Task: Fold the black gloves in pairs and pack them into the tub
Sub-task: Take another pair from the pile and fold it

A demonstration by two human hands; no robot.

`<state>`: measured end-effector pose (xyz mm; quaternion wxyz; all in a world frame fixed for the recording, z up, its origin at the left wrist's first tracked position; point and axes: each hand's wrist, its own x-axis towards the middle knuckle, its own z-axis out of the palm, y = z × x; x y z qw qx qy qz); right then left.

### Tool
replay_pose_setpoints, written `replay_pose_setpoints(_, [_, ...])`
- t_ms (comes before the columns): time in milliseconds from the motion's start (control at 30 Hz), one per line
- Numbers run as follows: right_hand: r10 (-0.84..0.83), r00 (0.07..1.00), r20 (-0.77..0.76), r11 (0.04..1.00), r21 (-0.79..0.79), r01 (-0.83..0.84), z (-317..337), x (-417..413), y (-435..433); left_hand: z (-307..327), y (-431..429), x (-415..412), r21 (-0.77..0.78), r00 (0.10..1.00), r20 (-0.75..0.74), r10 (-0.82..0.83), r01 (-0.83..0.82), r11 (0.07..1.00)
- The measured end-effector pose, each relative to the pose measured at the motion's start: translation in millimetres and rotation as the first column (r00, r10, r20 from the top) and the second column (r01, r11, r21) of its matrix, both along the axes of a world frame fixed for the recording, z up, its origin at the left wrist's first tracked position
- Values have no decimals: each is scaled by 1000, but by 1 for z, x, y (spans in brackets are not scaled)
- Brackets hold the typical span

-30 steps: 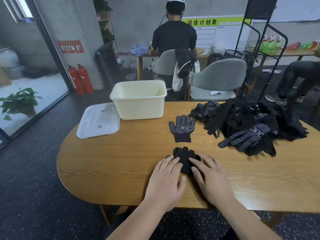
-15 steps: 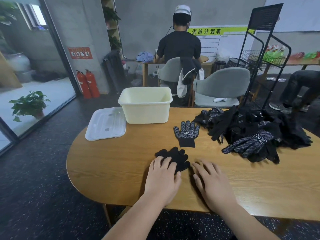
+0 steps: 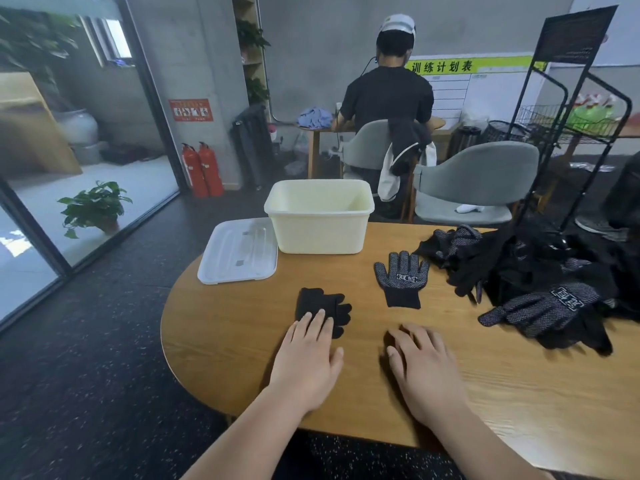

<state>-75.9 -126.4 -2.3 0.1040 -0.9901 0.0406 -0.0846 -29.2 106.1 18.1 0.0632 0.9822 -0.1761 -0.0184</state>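
Black knit bundle (image 3: 322, 306) under our left hand (image 3: 306, 355), fingers flat on it; right hand (image 3: 420, 362) spread, empty. Springy folds may reopen before reaching the tub (image 3: 318, 220).

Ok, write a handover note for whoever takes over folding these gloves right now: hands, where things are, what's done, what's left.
Left hand: flat, fingertips on the folded glove, not gripping.
Right hand: flat on the table, empty.
One dotted glove lies flat mid-table; the pile of loose gloves sits to the right.
Tub at the far edge looks empty, though its floor isn't fully visible; lid off, beside it.
Done: one folded bundle, not packed.
Left: pack it, then pair, fold and pack the rest.
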Motion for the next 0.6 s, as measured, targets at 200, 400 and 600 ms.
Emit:
replay_pose_setpoints(200, [-7, 1000, 25, 1000, -14, 7, -6, 0, -3, 0, 14, 42, 0, 997, 4, 73, -73, 997])
replay_pose_setpoints(400, [-19, 999, 47, 1000, -14, 19, -10, 1, -3, 2, 23, 85, 41, 996, -23, 81, -80, 996])
replay_pose_setpoints(600, [-17, 999, 50, 1000, -11, 17, -7, 2, -2, 1, 33, 111, 41, 987, -74, 144, -141, 989])
